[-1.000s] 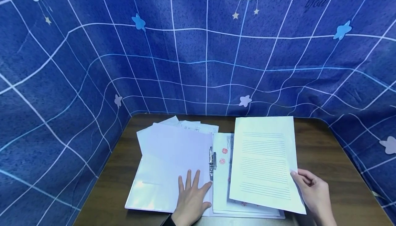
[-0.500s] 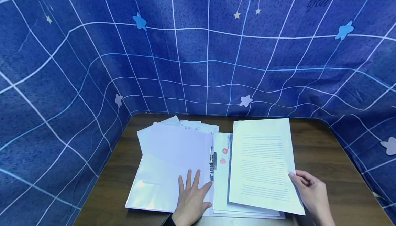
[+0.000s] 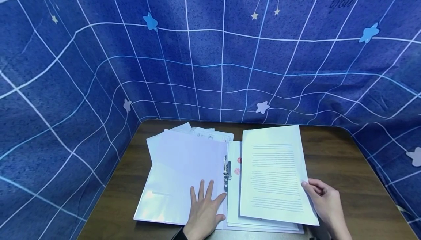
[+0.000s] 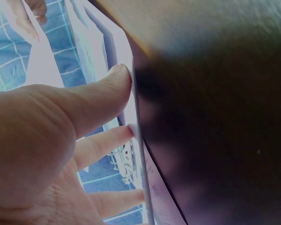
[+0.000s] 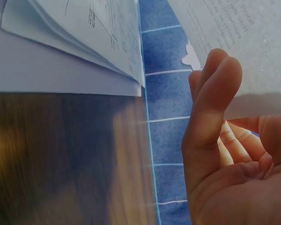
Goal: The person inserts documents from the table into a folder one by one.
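Observation:
A white ring binder lies spread on the table, with a metal clip near its spine. My left hand rests on the binder's left side, fingers spread. Several papers lie on the right side, red round stamps showing on one. Over them, tilted and raised, is a printed sheet. My right hand pinches its right edge between thumb and fingers; the right wrist view shows this sheet apart from the papers below.
More loose papers stick out past the binder's upper left edge. The brown wooden table extends to the right and left. A blue patterned curtain stands behind the table and along both sides.
My right hand has moved left with the printed sheet, which covers more of the papers and part of the stamps. The left hand has stayed on the binder.

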The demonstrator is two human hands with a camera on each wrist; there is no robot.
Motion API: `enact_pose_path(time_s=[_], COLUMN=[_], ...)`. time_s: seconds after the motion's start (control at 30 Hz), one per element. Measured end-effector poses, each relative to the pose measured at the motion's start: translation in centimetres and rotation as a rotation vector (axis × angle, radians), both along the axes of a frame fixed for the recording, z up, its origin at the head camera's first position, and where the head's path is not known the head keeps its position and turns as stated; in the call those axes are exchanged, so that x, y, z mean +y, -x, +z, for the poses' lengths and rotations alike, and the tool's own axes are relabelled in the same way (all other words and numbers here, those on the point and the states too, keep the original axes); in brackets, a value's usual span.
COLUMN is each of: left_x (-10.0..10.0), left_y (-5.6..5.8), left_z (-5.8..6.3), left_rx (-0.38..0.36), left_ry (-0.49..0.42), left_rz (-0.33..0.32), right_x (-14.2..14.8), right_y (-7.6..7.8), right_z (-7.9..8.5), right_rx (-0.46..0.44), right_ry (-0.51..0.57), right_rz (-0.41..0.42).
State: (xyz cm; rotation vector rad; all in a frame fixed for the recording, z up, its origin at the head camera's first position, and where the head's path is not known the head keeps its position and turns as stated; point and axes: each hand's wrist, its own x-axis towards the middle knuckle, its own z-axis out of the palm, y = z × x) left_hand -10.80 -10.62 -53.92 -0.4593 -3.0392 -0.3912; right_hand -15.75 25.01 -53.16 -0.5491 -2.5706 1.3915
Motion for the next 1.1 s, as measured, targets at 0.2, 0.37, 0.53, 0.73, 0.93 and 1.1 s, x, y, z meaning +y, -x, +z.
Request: enact_pose_path(time_s=[0.2,0.37,0.53,0.73,0.93,1.1], left_x=[0.0,0.0,0.0,0.1,0.1,0.0], left_y=[0.1,0.2,0.1,0.1,0.1,0.2], left_z=[0.1,0.2,0.1,-0.1,-0.1,-0.1], left_rx=[-0.015,-0.051,-0.032,-0.028,-0.035,-0.028], left_ry=[0.0,-0.012,-0.005,-0.003,-0.007,-0.012], left_rz=[0.007,0.011,0.004,0.011,0.015,0.011], right_x=[-0.5,-0.9,-1.3,-1.8,-2.1,-2.3], right_y=[0.3,0.5,0.6,0.7,0.9,1.1], right_z=[0.0,-0.1,-0.3,-0.5,-0.8,-1.0], right_rx=[-0.003,-0.004,0.006,0.033,0.042,0.0], right_ry=[-0.008,-0.009,-0.011,-0.006,-0.011,-0.009], right_rz=[0.034,0.058,0.09,0.116,0.132,0.135])
